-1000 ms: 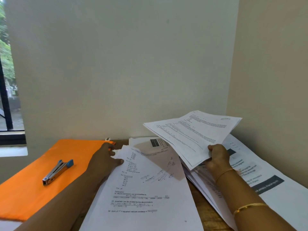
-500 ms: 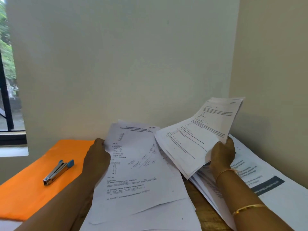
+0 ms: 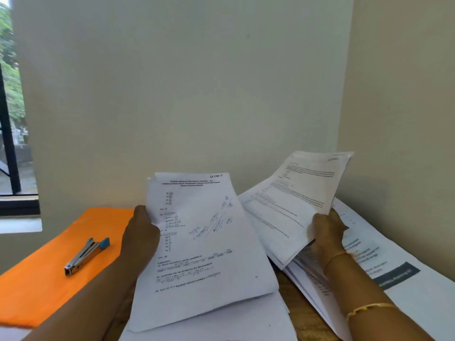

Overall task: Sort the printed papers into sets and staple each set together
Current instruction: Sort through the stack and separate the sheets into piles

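White printed maths sheets (image 3: 202, 242) lifted in the gripping left hand (image 3: 141, 232); right hand (image 3: 326, 232) grips another raised white printed bundle (image 3: 293, 205).

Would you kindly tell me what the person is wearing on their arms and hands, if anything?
Both forearms are bare, with no sleeve in view. The right arm wears two thin gold-coloured bands: a wrist bangle just behind the right hand and a second bangle further up the forearm. The left hand and its forearm show no jewellery, watch or glove.
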The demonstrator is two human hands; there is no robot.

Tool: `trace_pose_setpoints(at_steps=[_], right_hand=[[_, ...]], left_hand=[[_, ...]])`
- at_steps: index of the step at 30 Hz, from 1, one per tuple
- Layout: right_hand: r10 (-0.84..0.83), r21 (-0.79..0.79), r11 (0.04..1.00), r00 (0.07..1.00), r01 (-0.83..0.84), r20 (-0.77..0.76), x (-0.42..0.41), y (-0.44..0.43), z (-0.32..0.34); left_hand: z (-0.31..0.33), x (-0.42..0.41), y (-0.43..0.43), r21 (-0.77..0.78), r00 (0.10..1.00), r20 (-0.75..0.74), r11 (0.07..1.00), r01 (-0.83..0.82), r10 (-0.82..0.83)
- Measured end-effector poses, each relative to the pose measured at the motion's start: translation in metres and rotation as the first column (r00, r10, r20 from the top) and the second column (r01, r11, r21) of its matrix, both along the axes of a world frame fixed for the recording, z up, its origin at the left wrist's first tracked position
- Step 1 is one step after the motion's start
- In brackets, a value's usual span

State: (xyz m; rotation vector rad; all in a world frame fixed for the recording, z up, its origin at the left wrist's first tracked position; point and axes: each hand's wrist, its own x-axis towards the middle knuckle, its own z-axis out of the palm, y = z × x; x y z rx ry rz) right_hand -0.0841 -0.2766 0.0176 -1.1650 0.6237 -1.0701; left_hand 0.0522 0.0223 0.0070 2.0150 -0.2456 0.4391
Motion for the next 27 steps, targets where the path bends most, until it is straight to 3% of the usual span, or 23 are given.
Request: trace_pose_setpoints(at_steps=[6,13,15,19,22,25,27], right_hand=[[0.359,0.023,0.933,0.927,-0.359,-0.110,0.005,0.010,0.000],[0.700,-0.012,0.696,0.682,-0.718,-0.211,0.008,0.042,0.001],[0.740,-0.040,0.640,0.629,-0.768,-0.240,0.009,0.049,0.000],[0.749,-0.057,0.613,0.603,-0.788,-0.274,0.007,0.053,0.000],[0.753,0.001,0.640,0.628,-0.768,-0.195,0.007,0.056,0.001],[0.828,0.069,0.559,0.553,-0.826,-0.092,0.005,0.056,0.004],[0.852,0.047,0.518,0.509,-0.854,-0.125,0.003,0.058,0.005]], left_hand=[[0.000,-0.003,-0.005,-0.101,0.996,-0.060,0.993,0.059,-0.065],[-0.002,-0.011,-0.013,-0.113,0.991,-0.051,0.987,0.118,-0.124],[-0.003,-0.012,-0.014,-0.114,0.991,-0.051,0.987,0.114,-0.121],[-0.004,-0.011,-0.015,-0.132,0.991,-0.064,0.985,0.108,-0.117],[-0.002,-0.010,-0.016,-0.157,0.991,-0.080,0.983,0.097,-0.111],[-0.001,-0.012,-0.016,-0.196,0.990,-0.083,0.976,0.096,-0.114],[-0.001,-0.013,-0.017,-0.208,0.990,-0.071,0.972,0.108,-0.125]])
